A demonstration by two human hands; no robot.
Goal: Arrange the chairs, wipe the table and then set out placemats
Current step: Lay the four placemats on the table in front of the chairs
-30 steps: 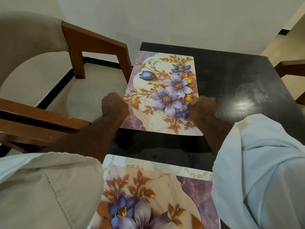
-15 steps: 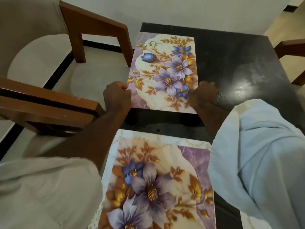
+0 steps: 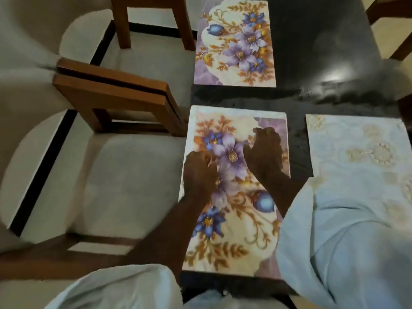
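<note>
Resting on the near placemat (image 3: 234, 230), both hands' grips look loosely curled beside chairs (image 3: 116, 94).

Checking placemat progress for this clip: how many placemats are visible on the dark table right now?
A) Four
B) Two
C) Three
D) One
C: two floral placemats lie along the table's left edge, the far floral placemat and the near floral placemat under the left hand and right hand, while a pale patterned placemat lies to the right.
</note>
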